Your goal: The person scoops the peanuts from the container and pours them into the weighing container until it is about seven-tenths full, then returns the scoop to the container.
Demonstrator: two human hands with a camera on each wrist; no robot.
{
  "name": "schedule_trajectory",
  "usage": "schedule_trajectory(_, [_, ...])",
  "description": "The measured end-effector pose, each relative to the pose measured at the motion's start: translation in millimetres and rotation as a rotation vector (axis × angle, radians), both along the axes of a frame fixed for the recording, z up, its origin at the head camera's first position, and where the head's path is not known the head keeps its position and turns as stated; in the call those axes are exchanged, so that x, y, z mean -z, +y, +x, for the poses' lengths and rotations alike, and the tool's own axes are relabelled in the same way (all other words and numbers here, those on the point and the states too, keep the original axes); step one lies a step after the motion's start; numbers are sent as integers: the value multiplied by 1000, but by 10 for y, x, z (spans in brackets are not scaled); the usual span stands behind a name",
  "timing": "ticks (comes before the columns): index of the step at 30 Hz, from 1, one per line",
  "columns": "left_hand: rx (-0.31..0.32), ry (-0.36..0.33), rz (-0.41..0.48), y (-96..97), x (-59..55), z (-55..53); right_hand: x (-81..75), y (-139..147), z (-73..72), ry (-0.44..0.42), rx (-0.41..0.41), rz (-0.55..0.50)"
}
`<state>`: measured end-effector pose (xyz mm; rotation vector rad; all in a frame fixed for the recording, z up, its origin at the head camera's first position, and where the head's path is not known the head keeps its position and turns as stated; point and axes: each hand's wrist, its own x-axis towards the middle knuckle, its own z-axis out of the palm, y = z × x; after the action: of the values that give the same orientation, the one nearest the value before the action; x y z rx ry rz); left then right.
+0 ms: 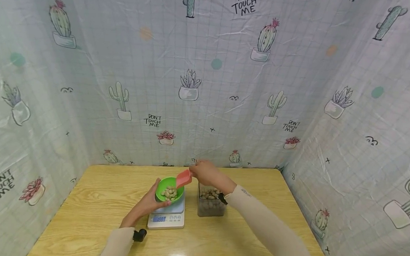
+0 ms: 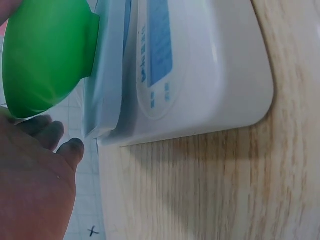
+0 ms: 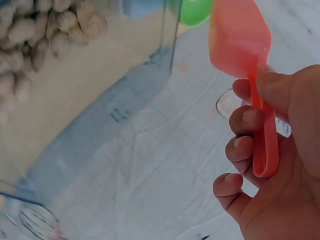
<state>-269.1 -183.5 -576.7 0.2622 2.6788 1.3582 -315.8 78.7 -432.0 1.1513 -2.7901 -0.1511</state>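
Note:
A green bowl (image 1: 162, 186) with unshelled peanuts (image 1: 169, 192) in it sits on a white kitchen scale (image 1: 166, 220), whose display shows digits. My left hand (image 1: 148, 202) holds the bowl from the left, thumb at the near side and fingers along the far side. In the left wrist view, fingertips (image 2: 72, 150) show beside the bowl (image 2: 47, 55). My right hand (image 1: 205, 173) grips a pinkish-red scoop (image 1: 184, 178) by its handle, its front edge over the bowl's right rim. The right wrist view shows fingers and thumb round the handle, and an empty scoop (image 3: 240, 40).
A clear, dark-tinted square container (image 1: 211, 210) of peanuts stands right of the scale, partly beneath my right forearm. The wooden table (image 1: 116, 181) ends at a cactus-print curtain (image 1: 212, 117) at the back and sides.

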Motion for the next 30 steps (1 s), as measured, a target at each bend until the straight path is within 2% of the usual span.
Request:
schedule_trajectory(4, [-24,-17,13,-34,-28,46,121,157,27,-28,0,-126])
schedule_trajectory(7, [-50,0,19,-71,-70,69,204,247,51,-63,10,-214])
schedule_trajectory(13, [-63,61,22,-64,-170,98,241,385,145,-99,41,-352])
schedule_trajectory(16, [-63,118,26,-22,-230,109,229,456,199,-101,47,-414])
schedule_trajectory(23, [-35,246,109,198,-472,164,268,704,300,-61,51,-521])
schedule_trajectory(26, [-15,272,140,332,-547,179,293,831,336,-46,63,-538])
schedule_trajectory(30, [32,274,159,525,-628,192,301,1005,380,-31,93,-534])
